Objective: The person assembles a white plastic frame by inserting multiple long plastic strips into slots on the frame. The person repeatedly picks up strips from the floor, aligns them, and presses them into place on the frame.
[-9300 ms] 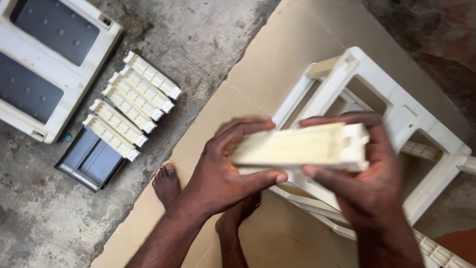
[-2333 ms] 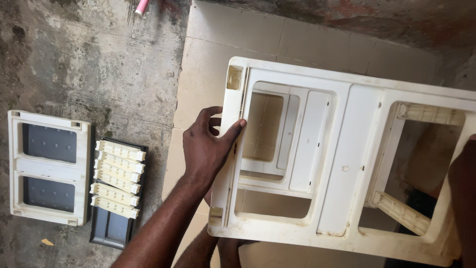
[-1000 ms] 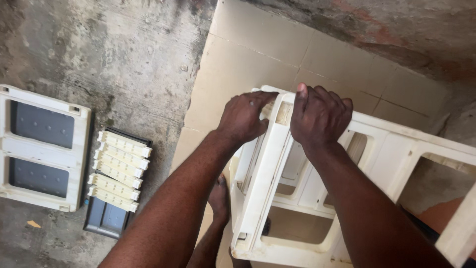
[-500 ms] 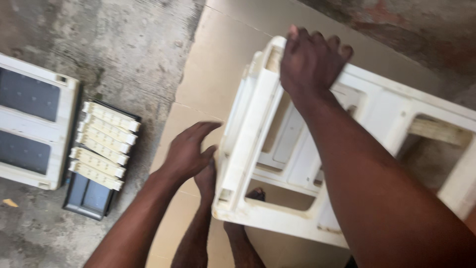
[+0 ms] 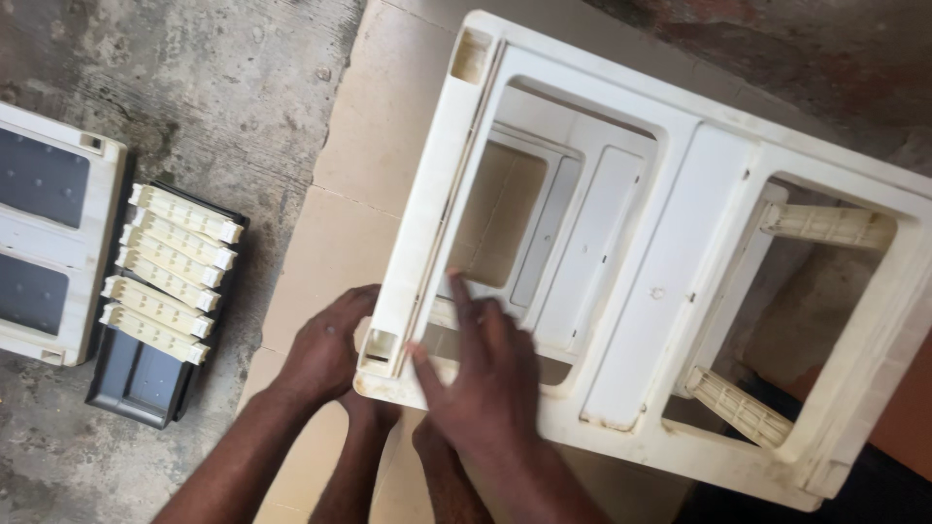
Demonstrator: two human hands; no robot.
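Note:
A large cream plastic frame [image 5: 670, 252] with two big openings lies tilted over cardboard sheets. My left hand [image 5: 325, 349] is against its near left corner, fingers curled at the outer edge by a square socket. My right hand [image 5: 476, 378] rests flat on the frame's near rail, fingers spread and pointing up into the left opening. My two bare feet show under the frame's corner between my arms. Neither hand visibly holds a loose part.
On the concrete to the left lie several cream ribbed bars [image 5: 170, 272] stacked on a dark tray [image 5: 141, 383]. A cream panel with dark inserts [image 5: 44, 233] sits at the far left. Cardboard [image 5: 320, 262] covers the floor under the frame.
My right hand came down from the frame's far corner to its near rail. My left hand moved up against the near left corner. The frame now lies flatter and closer in view.

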